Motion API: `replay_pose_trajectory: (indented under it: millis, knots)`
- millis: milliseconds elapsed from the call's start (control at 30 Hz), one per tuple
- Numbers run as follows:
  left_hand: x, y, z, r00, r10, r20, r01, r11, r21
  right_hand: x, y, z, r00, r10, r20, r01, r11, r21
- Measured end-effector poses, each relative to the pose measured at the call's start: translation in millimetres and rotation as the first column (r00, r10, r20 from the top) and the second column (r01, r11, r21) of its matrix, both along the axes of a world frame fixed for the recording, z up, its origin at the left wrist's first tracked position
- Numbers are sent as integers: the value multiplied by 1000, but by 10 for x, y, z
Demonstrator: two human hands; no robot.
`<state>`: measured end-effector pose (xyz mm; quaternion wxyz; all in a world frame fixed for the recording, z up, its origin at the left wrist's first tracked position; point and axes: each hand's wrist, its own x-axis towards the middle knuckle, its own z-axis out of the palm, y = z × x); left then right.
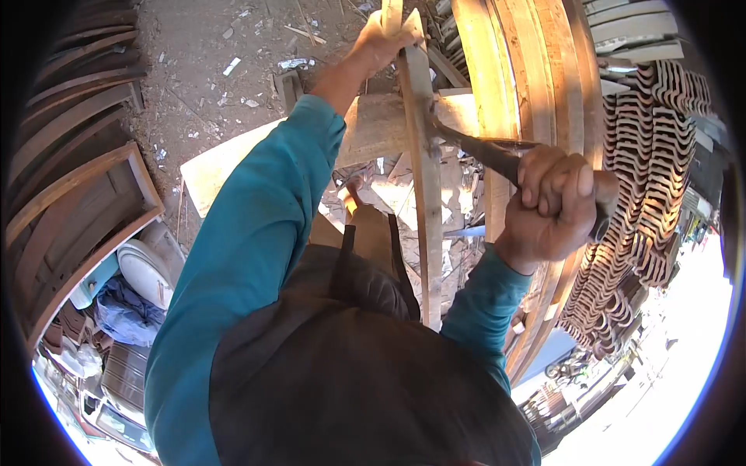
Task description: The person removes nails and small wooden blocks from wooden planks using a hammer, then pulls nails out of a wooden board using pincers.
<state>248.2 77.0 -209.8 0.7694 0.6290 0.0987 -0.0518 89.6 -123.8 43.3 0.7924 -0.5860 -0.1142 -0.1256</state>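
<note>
Up top, the left hand [382,45] holds the far part of a wooden beam [423,167] crossing a wide plank [377,128]; the right hand [553,208] has its grip closed round a dark-handled tool [486,152], near curved boards [536,70].

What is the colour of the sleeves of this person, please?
The sleeves are teal blue, best seen in the head view.

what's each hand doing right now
Left hand: closed on the far end of the narrow board.
Right hand: closed around the dark tool.
</note>
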Motion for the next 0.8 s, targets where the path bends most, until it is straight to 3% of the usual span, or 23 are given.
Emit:
replay_pose_trajectory:
  millis: [67,100,167,200,267,333,367,400,433,467,500,533,567,667,800]
  knots:
    - [-293,-181,-139,996,19,-92,-6,990,143,-134,28,61,998,10,-56,-12,1000,-21]
    - [-83,-72,-197,998,37,-50,-29,988,154,12,138,80,998,55,-34,-56,998,-29]
    - [-149,-223,-433,995,70,74,-71,998,0,291,269,120,998,-46,-37,39,986,-163]
    - [-254,-182,-86,997,-60,56,58,997,45,352,221,61,993,-107,-44,96,973,-209]
    - [-311,-196,-75,995,-63,-71,67,996,57,247,81,-4,987,-153,-40,140,963,-229]
    - [-260,41,147,956,-233,179,258,957,-130,-299,-291,-25,993,-117,-12,115,988,-100]
    - [-187,-100,-83,985,-79,154,61,991,117,-624,-563,-56,994,-109,-3,109,994,-31]
    - [-201,-169,-247,987,79,138,-124,927,355,-966,-836,-57,983,-183,-33,184,982,43]
    - [-318,-181,90,997,-2,-83,34,920,390,-1323,-1024,96,866,-466,-182,490,864,119]
    - [-698,-465,-9,987,-71,-144,119,926,359,-1521,-1115,206,759,-589,-278,636,761,128]
    - [-575,-487,-68,991,-60,-123,96,946,311,-1381,-1141,104,924,-369,-101,377,923,79]
    - [-371,-408,-157,995,-34,-92,57,961,271,-1250,-1168,6,995,-85,57,86,996,-5]
    - [-411,-320,-314,993,-22,-113,47,973,227,-1243,-991,104,962,-272,10,272,960,-63]
    - [-282,-102,-188,986,-69,-155,86,991,106,-1301,-923,137,903,-431,-4,431,903,8]
    - [-351,-36,-105,977,-49,-210,93,973,210,-1397,-850,74,919,-392,-48,393,919,4]
